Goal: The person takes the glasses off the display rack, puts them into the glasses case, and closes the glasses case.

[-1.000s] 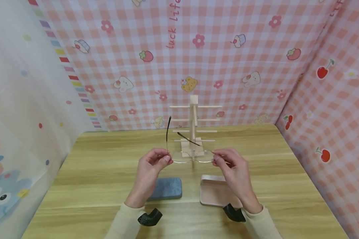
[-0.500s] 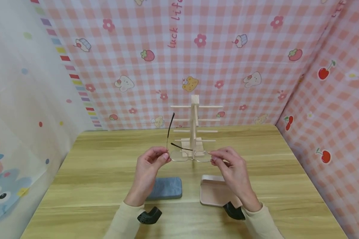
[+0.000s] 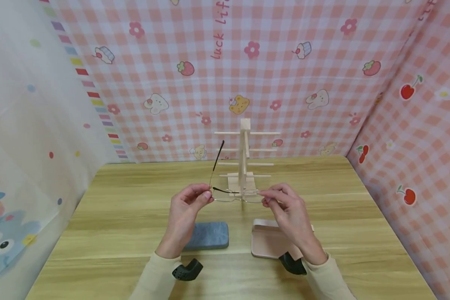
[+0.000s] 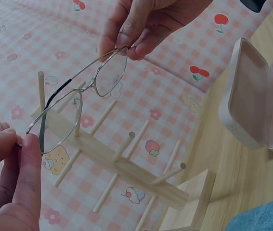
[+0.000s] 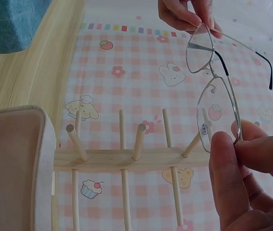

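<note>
Both hands hold a pair of eyeglasses (image 4: 82, 89) with thin metal rims and black temple tips, up above the table. The left hand (image 3: 187, 210) pinches the left end of the frame near the hinge. At the other end, the right hand (image 3: 290, 210) pinches the rim and hinge with thumb and fingers. The right temple (image 5: 221, 63) lies folded in across the back of the lenses. In the head view the left temple (image 3: 217, 155) points away and leans inward. Behind the glasses stands a wooden display rack (image 3: 243, 146) with several pairs of pegs.
A blue glasses case (image 3: 210, 235) lies on the table by the left forearm. To the right, an open pink case (image 3: 268, 243) sits partly under the right hand. Checked cloth walls (image 3: 195, 91) enclose the back and sides of the wooden table (image 3: 108, 233).
The right temple has swung from slanting outward to lying along the lenses. The left temple has tilted inward to the right. The right hand has shifted slightly left and up.
</note>
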The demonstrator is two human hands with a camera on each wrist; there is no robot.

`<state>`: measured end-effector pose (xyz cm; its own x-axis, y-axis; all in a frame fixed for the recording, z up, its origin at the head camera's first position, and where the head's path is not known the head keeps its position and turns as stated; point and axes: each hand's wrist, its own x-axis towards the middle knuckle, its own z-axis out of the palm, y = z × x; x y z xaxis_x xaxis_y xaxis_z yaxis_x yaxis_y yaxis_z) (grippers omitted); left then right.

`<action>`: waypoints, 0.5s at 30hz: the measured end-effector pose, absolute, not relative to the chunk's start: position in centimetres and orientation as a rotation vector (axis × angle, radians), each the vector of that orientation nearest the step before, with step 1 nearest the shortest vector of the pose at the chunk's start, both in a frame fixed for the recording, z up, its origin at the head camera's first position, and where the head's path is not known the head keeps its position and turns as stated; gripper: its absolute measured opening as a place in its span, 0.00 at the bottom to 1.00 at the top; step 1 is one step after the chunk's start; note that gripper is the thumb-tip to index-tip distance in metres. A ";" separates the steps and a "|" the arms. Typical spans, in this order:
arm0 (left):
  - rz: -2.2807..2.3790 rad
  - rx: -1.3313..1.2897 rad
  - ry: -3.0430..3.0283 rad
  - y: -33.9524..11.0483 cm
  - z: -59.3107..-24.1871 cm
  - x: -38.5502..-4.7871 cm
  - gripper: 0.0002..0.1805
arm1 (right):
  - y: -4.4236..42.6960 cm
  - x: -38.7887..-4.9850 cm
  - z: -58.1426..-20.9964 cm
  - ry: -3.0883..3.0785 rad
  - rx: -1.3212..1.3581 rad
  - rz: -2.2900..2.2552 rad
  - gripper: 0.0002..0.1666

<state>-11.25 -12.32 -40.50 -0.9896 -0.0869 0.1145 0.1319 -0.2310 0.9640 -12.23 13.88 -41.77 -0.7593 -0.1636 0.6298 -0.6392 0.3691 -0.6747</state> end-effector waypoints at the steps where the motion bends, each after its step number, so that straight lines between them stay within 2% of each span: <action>1: -2.361 -0.053 -1.852 -12.4 -40.5 -11.2 0.12 | 13.9 -12.2 -41.8 -2.180 0.692 1.368 0.20; 15: -2.262 -0.088 -1.949 -12.6 -40.5 -11.1 0.08 | 13.7 -12.2 -41.6 -2.200 0.680 1.351 0.21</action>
